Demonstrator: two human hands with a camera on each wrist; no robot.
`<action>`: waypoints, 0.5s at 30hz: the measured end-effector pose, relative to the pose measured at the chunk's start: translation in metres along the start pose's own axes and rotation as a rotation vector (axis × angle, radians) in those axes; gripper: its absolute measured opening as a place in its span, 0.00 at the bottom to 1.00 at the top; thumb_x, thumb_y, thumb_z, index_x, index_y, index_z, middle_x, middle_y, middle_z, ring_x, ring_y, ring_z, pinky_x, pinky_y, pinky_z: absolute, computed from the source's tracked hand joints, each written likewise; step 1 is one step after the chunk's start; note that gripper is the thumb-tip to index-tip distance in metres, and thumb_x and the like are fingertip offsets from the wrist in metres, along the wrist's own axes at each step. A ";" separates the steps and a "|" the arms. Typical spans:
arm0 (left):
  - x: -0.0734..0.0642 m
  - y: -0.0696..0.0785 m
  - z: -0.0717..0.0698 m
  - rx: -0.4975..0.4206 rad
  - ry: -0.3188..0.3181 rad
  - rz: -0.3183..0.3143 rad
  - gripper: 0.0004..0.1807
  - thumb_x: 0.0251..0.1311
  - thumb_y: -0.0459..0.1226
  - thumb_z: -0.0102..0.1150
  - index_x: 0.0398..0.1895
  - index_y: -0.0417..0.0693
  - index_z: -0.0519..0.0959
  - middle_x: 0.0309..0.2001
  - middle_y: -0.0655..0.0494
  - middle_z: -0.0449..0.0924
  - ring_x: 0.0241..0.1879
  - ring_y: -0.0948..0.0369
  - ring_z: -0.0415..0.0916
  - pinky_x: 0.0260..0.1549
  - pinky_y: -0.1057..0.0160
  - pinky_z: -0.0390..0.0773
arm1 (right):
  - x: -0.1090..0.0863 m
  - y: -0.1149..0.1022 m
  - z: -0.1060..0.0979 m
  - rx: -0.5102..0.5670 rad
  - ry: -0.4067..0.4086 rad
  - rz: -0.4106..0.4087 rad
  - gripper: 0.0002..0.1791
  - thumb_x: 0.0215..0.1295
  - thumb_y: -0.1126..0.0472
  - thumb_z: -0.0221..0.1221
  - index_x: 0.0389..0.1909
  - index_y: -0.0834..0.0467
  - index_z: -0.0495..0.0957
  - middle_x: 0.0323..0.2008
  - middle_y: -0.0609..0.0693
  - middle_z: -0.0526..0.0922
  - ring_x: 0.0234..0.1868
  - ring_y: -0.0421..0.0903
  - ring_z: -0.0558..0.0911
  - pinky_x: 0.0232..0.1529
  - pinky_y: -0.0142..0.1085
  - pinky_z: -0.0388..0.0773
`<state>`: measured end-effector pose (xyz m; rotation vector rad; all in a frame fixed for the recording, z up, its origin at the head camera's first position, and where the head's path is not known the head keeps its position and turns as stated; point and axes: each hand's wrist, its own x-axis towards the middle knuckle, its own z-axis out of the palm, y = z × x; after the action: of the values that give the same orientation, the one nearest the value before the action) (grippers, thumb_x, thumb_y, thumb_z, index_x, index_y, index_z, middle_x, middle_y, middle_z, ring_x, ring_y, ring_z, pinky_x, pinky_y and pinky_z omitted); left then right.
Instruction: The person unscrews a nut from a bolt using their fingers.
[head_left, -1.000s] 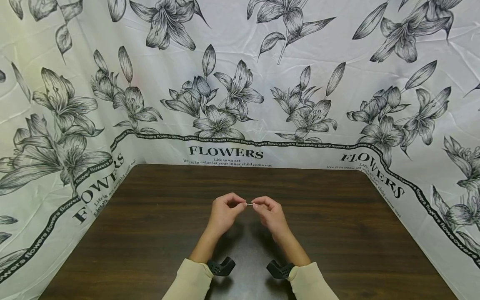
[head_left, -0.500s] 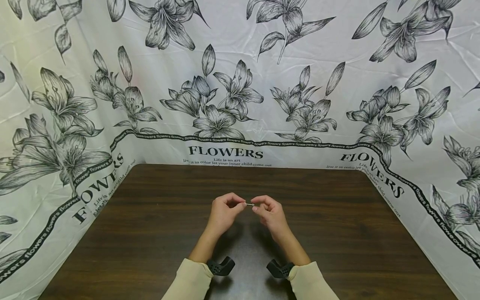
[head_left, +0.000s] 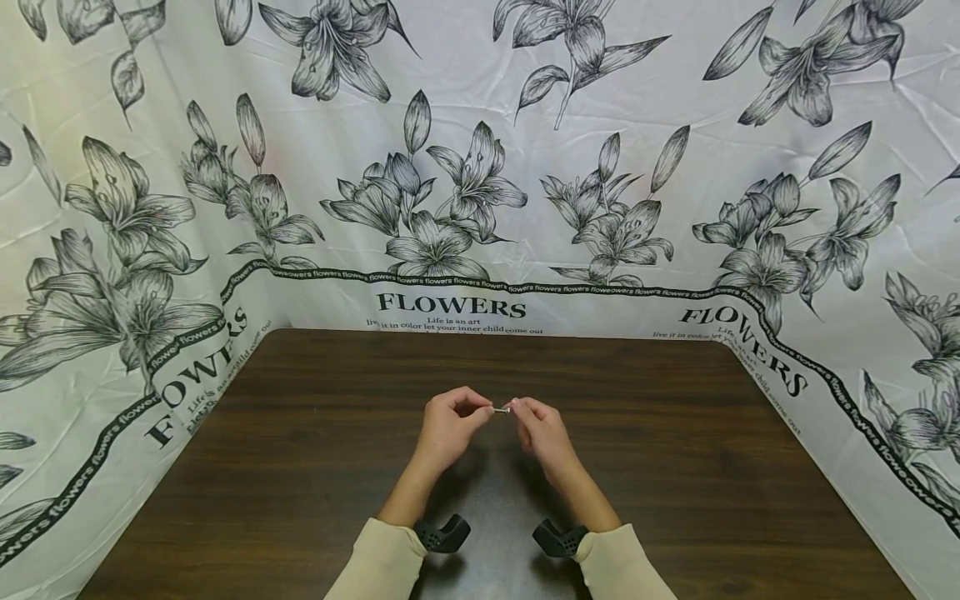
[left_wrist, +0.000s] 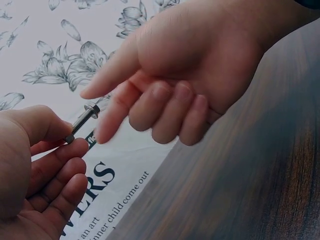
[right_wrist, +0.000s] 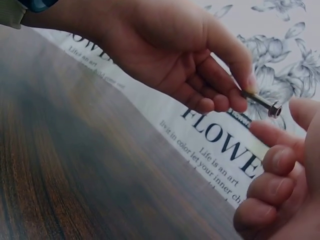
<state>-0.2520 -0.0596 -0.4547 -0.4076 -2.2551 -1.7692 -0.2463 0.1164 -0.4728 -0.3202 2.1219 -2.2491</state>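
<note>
A small metal bolt (head_left: 502, 410) is held level above the table between the two hands. My left hand (head_left: 446, 429) pinches one end of it between thumb and fingertips, with the other fingers loosely bent. A flanged hex piece sits at the free end of the threaded bolt (left_wrist: 82, 122), facing my right hand (left_wrist: 175, 75) in the left wrist view. That hand's thumb and forefinger stand apart, their tips close about the flanged end, while its other fingers are curled toward the palm. In the right wrist view the bolt (right_wrist: 262, 104) shows a gap before the right fingertips.
A dark brown wooden table (head_left: 300, 467) lies beneath both hands. White cloth (head_left: 465, 200) printed with lilies and lettering hangs around its back and sides. Each wrist carries a black camera mount (head_left: 442, 533).
The right fingertips, first close on the bolt's right end, have parted and shifted, so more of the bolt and its flanged end shows. My left hand keeps its pinch, almost still.
</note>
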 end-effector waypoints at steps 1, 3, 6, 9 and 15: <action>0.000 0.001 0.000 0.001 -0.004 0.006 0.02 0.53 0.29 0.69 0.29 0.43 0.86 0.27 0.59 0.84 0.28 0.62 0.79 0.30 0.64 0.77 | 0.000 0.000 0.000 -0.019 0.000 0.025 0.24 0.74 0.52 0.51 0.40 0.74 0.76 0.11 0.45 0.61 0.12 0.38 0.58 0.14 0.30 0.54; -0.001 0.001 0.000 0.007 -0.011 0.015 0.01 0.53 0.30 0.68 0.29 0.43 0.86 0.27 0.59 0.84 0.28 0.62 0.79 0.30 0.63 0.78 | 0.000 0.001 0.000 -0.043 -0.012 0.059 0.29 0.75 0.48 0.49 0.37 0.75 0.75 0.10 0.44 0.61 0.11 0.38 0.57 0.14 0.30 0.54; -0.001 0.002 0.001 0.016 -0.025 0.024 0.01 0.53 0.30 0.68 0.29 0.41 0.85 0.27 0.59 0.84 0.29 0.61 0.79 0.31 0.61 0.78 | 0.000 0.002 -0.001 -0.047 -0.039 0.075 0.32 0.75 0.45 0.47 0.31 0.75 0.75 0.09 0.44 0.61 0.10 0.38 0.56 0.13 0.30 0.53; -0.001 0.001 0.002 0.018 -0.034 0.026 0.02 0.53 0.31 0.68 0.29 0.41 0.85 0.28 0.60 0.84 0.29 0.62 0.79 0.31 0.62 0.78 | 0.000 0.002 -0.001 -0.029 -0.054 0.077 0.31 0.75 0.46 0.48 0.27 0.71 0.74 0.09 0.44 0.60 0.10 0.38 0.56 0.13 0.30 0.53; -0.002 0.001 0.002 0.019 -0.027 0.037 0.02 0.53 0.31 0.69 0.29 0.41 0.85 0.27 0.60 0.84 0.28 0.62 0.79 0.30 0.63 0.78 | 0.000 0.002 -0.001 -0.005 -0.047 0.080 0.23 0.73 0.52 0.53 0.27 0.68 0.75 0.09 0.43 0.60 0.11 0.38 0.56 0.14 0.30 0.54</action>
<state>-0.2498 -0.0576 -0.4548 -0.4690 -2.2655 -1.7329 -0.2466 0.1169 -0.4743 -0.2792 2.0791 -2.1712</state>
